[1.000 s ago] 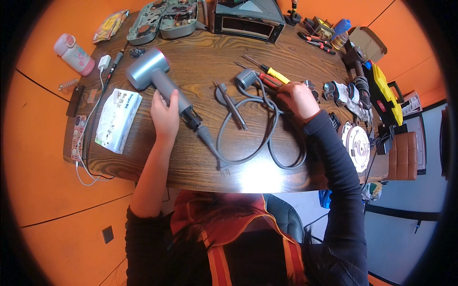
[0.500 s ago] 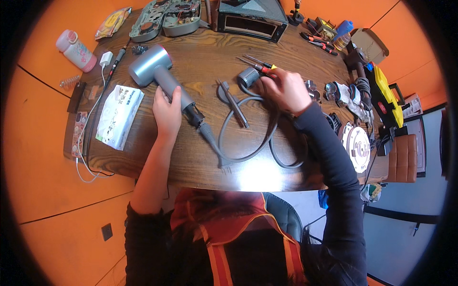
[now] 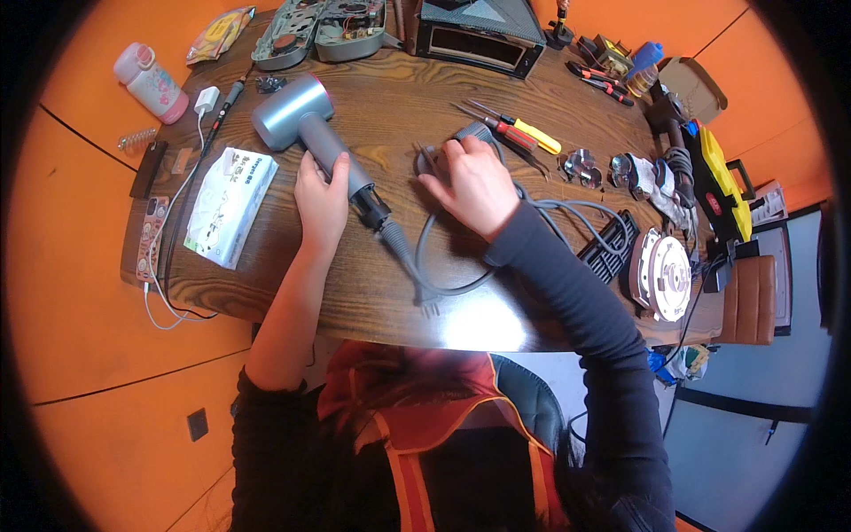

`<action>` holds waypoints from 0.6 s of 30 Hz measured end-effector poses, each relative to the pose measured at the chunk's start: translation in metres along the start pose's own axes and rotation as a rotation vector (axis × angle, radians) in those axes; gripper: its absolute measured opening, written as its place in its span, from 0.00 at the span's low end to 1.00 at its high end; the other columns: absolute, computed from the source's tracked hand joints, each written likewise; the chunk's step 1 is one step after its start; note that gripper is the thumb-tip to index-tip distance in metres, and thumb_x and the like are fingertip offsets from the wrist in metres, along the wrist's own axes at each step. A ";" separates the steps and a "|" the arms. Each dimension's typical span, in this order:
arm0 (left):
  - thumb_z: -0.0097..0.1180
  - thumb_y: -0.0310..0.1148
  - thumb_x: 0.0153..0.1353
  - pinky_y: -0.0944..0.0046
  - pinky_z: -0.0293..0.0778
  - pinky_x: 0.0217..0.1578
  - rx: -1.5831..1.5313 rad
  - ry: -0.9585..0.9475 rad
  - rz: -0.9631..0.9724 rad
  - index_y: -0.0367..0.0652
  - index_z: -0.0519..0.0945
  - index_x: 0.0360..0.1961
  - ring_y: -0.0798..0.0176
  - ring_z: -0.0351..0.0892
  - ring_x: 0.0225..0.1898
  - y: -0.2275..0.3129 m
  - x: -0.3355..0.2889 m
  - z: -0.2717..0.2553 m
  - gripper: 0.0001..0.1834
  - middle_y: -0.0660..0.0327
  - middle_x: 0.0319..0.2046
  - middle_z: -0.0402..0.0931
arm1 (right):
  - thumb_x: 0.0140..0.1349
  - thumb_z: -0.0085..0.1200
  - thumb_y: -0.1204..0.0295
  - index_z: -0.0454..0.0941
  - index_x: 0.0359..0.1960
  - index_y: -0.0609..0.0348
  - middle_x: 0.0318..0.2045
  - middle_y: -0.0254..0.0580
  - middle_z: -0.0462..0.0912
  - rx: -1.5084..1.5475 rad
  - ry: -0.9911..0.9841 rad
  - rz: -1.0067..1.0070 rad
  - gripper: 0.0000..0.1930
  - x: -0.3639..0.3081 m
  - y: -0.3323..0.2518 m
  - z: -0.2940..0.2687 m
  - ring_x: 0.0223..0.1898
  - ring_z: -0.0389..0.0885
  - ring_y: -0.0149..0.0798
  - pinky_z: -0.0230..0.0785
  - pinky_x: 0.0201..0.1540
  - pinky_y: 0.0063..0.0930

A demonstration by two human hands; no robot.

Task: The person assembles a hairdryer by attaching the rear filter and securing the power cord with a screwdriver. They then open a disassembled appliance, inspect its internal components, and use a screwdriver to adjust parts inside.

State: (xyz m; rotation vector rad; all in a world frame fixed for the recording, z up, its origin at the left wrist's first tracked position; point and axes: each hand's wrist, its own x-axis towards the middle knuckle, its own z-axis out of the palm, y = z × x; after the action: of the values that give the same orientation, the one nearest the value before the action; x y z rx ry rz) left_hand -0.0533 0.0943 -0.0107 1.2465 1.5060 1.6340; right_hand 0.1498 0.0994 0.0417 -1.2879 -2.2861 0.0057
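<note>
My left hand is closed round the handle of a silver-grey hair dryer lying at the left middle of the table. From the handle's exposed dark lower end runs a grey cord. My right hand is over a small grey round part and thin dark tweezers, mostly hidden by it. Its thumb is spread from the bent fingers. A grey mesh cylinder shows just beyond the fingers. Beside it lie a red-handled screwdriver and a yellow-handled screwdriver.
A tissue pack is left of my left arm. Right of my right arm are a black slotted grille and a white round part. Opened grey housings and a black mesh box stand at the back, pliers at back right.
My right hand has left the screwdrivers and moved left and nearer, over the round part and tweezers. The cord's loop has shifted right. My left hand stays on the hair dryer.
</note>
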 end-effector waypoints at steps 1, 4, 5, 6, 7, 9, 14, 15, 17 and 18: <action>0.54 0.33 0.58 0.67 0.71 0.38 -0.007 0.006 -0.007 0.28 0.70 0.41 0.64 0.76 0.36 0.001 0.000 0.000 0.17 0.53 0.34 0.76 | 0.49 0.59 0.64 0.73 0.28 0.68 0.26 0.55 0.75 -0.058 -0.008 0.023 0.17 0.001 -0.002 0.006 0.31 0.75 0.54 0.69 0.36 0.41; 0.54 0.33 0.58 0.67 0.71 0.38 0.014 0.013 -0.009 0.28 0.70 0.42 0.64 0.77 0.37 0.003 -0.002 -0.001 0.18 0.52 0.35 0.76 | 0.49 0.58 0.66 0.76 0.27 0.68 0.28 0.56 0.77 -0.077 -0.154 0.092 0.14 0.009 -0.006 0.021 0.33 0.76 0.55 0.71 0.37 0.40; 0.53 0.34 0.59 0.68 0.70 0.39 0.034 -0.001 -0.032 0.27 0.70 0.44 0.65 0.76 0.38 0.004 -0.003 -0.001 0.19 0.52 0.37 0.76 | 0.48 0.58 0.67 0.77 0.25 0.67 0.28 0.55 0.78 -0.075 -0.155 0.138 0.12 0.011 -0.009 0.025 0.33 0.77 0.55 0.72 0.37 0.40; 0.52 0.34 0.60 0.68 0.70 0.40 0.050 -0.013 -0.039 0.27 0.69 0.46 0.65 0.76 0.39 0.005 -0.003 -0.001 0.20 0.53 0.38 0.75 | 0.48 0.58 0.67 0.77 0.24 0.66 0.27 0.54 0.78 -0.105 -0.168 0.135 0.12 0.014 -0.011 0.026 0.33 0.78 0.54 0.73 0.35 0.41; 0.51 0.35 0.61 0.69 0.70 0.41 0.068 -0.025 -0.044 0.27 0.68 0.48 0.66 0.76 0.40 0.006 -0.003 -0.002 0.21 0.53 0.40 0.75 | 0.49 0.59 0.66 0.78 0.25 0.67 0.26 0.54 0.78 -0.078 -0.133 0.129 0.12 0.017 -0.013 0.026 0.31 0.78 0.54 0.73 0.34 0.40; 0.52 0.35 0.61 0.69 0.70 0.41 0.117 -0.035 -0.058 0.27 0.68 0.48 0.66 0.76 0.40 0.006 -0.003 -0.003 0.21 0.54 0.40 0.75 | 0.51 0.58 0.65 0.78 0.26 0.68 0.22 0.53 0.79 0.057 -0.111 0.126 0.14 0.025 -0.012 0.022 0.27 0.79 0.51 0.72 0.31 0.38; 0.55 0.32 0.58 0.66 0.71 0.38 0.014 0.016 0.007 0.28 0.70 0.42 0.64 0.77 0.35 0.002 -0.002 -0.001 0.17 0.53 0.34 0.77 | 0.55 0.57 0.58 0.80 0.29 0.68 0.12 0.41 0.74 0.587 -0.107 0.330 0.20 0.044 0.029 -0.007 0.14 0.72 0.27 0.64 0.17 0.24; 0.55 0.32 0.58 0.66 0.71 0.38 -0.002 0.021 0.010 0.28 0.70 0.42 0.64 0.77 0.35 0.000 -0.002 0.000 0.17 0.53 0.34 0.77 | 0.53 0.58 0.56 0.80 0.25 0.67 0.13 0.45 0.76 0.474 -0.092 0.428 0.20 0.048 0.048 -0.016 0.16 0.75 0.33 0.67 0.22 0.29; 0.55 0.32 0.58 0.66 0.71 0.38 -0.031 0.024 0.014 0.28 0.71 0.41 0.64 0.77 0.35 -0.002 -0.002 0.001 0.17 0.53 0.34 0.76 | 0.52 0.59 0.55 0.80 0.22 0.67 0.15 0.50 0.78 0.273 -0.057 0.455 0.21 0.053 0.089 -0.030 0.18 0.78 0.42 0.71 0.28 0.35; 0.55 0.32 0.57 0.66 0.71 0.38 -0.042 0.021 0.015 0.28 0.71 0.41 0.64 0.77 0.35 -0.003 -0.002 0.002 0.16 0.53 0.33 0.76 | 0.51 0.60 0.55 0.80 0.22 0.67 0.15 0.52 0.77 0.172 -0.033 0.407 0.21 0.053 0.109 -0.034 0.19 0.78 0.45 0.71 0.28 0.36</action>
State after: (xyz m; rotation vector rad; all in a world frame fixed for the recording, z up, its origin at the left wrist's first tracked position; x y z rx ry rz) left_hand -0.0515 0.0939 -0.0139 1.2249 1.4708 1.6844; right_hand 0.2293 0.1935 0.0674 -1.6418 -1.9614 0.3581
